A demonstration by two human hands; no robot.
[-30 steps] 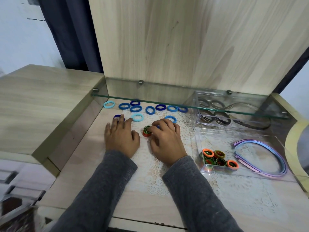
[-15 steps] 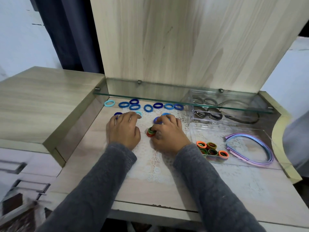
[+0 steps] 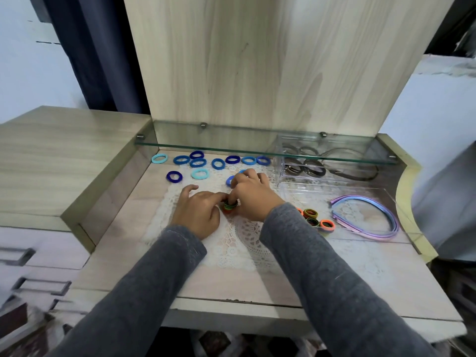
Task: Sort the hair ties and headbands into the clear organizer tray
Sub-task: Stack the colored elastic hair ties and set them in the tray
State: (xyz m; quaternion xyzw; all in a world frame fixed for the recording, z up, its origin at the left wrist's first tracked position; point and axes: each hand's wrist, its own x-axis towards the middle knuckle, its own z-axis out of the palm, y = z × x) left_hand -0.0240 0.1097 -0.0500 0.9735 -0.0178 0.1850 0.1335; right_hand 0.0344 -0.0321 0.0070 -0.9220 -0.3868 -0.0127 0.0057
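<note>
Both hands meet on a small stack of hair ties (image 3: 230, 206), banded green, black and orange, which sits on the lace doily (image 3: 247, 238) near the middle of the table (image 3: 128, 253). The left hand (image 3: 198, 212) comes in from eight o'clock with its fingers bent, their tips against the stack's left side in a narrow pinch; one finger is lifted apart from the rest. The right hand (image 3: 253, 197) comes in from four o'clock, its fingers curled down over the top and right side of the stack, the grip closed tight on it; how much of the stack each hand bears I cannot tell. A blue tie (image 3: 229, 180) lies just beyond the right knuckles at twelve o'clock, partly hidden.

The clear organizer tray (image 3: 394, 202) stands at three o'clock from the hands, well apart from the stack; its near compartment holds a cluster of orange and green ties (image 3: 316, 219) touching one another and, beside them to the right, a purple headband (image 3: 368, 220) lying flat. The far compartments, at two o'clock under the glass shelf (image 3: 257, 150), hold dark ties (image 3: 306, 168).

From ten to twelve o'clock the loose blue ties (image 3: 198, 162) lie scattered flat along the back of the table, some light, some dark.
</note>
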